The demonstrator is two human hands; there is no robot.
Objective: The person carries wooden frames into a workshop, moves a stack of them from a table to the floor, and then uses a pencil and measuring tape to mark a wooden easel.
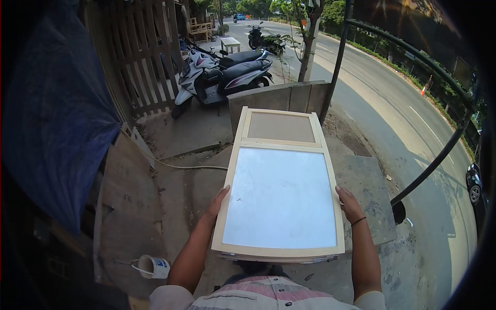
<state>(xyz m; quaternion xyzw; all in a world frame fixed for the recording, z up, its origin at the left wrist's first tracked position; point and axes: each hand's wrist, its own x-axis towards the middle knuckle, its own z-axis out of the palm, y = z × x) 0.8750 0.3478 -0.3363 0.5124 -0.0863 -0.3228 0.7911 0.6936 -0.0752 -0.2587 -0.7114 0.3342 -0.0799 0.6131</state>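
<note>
A wooden-framed panel (281,199) lies face up in front of my body, with a large white sheet in its near part and a smaller brown sheet (281,127) in its far part. More layered edges show beneath its near side. My left hand (218,200) grips the left rail, its fingers partly hidden by the frame. Against the opposite rail, my right hand (350,205) is closed on the edge, with the fingertips partly out of sight.
Parked scooters (222,77) stand ahead, behind a low board barrier (284,95). A white bucket (153,266) sits at the lower left, near a leaning board (126,212). A hose (186,167) crosses the ground. Dark metal poles (338,62) and a road (413,134) lie to the right.
</note>
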